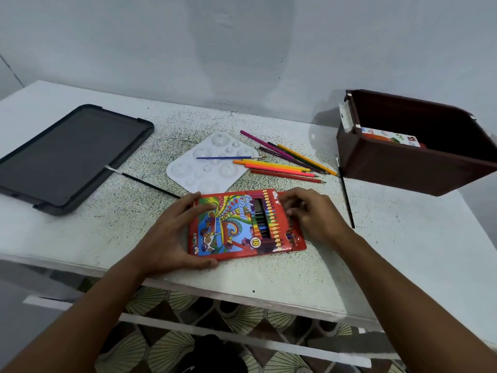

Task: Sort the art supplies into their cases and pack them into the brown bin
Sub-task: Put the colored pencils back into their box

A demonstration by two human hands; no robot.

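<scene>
A red colour pencil box (242,224) lies flat near the table's front edge, with pencils showing through its window. My left hand (174,232) grips its left side, thumb under the front edge. My right hand (309,211) rests at the box's right end with fingers curled; what they pinch is blurred. Loose coloured pencils (285,162) lie in a heap behind the box. A white paint palette (209,165) carries a thin blue brush (228,157). The brown bin (414,162) stands at the right with a printed box (390,138) inside.
A dark grey open case (67,157) lies at the left. A black brush (150,184) with a white tip lies beside it, and another black brush (347,197) lies in front of the bin. A wall rises behind the table.
</scene>
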